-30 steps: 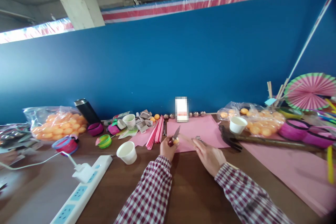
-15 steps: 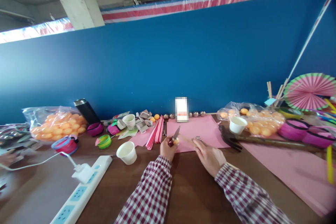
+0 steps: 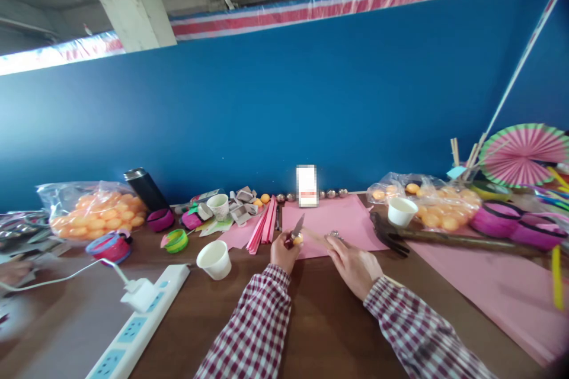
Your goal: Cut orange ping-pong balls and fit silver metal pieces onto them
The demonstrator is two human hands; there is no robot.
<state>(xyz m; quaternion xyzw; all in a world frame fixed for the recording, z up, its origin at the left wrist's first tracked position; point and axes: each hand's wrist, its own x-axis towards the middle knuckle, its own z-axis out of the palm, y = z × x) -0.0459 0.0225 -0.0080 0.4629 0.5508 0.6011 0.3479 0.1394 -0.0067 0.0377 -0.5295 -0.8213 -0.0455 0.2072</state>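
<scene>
Left fingers (image 3: pixel 279 243) clasp a blade (image 3: pixel 299 225), handle hidden; right fingers (image 3: pixel 336 246), a partly covered stick (image 3: pixel 316 235).

Three cups (image 3: pixel 216 265), one black flask (image 3: pixel 146 188), one power strip (image 3: pixel 137 327), one plug (image 3: pixel 141 294), one hammer (image 3: pixel 448 239), one pleated fan (image 3: pixel 520 157), one raised blade (image 3: pixel 299 225), two checked sleeves (image 3: pixel 253 323).

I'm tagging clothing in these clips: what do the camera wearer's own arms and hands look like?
The left sleeve and right sleeve are long, woven in a small dark-red and white check, and reach the wrists. The left hand and right hand are bare, without gloves.
</scene>
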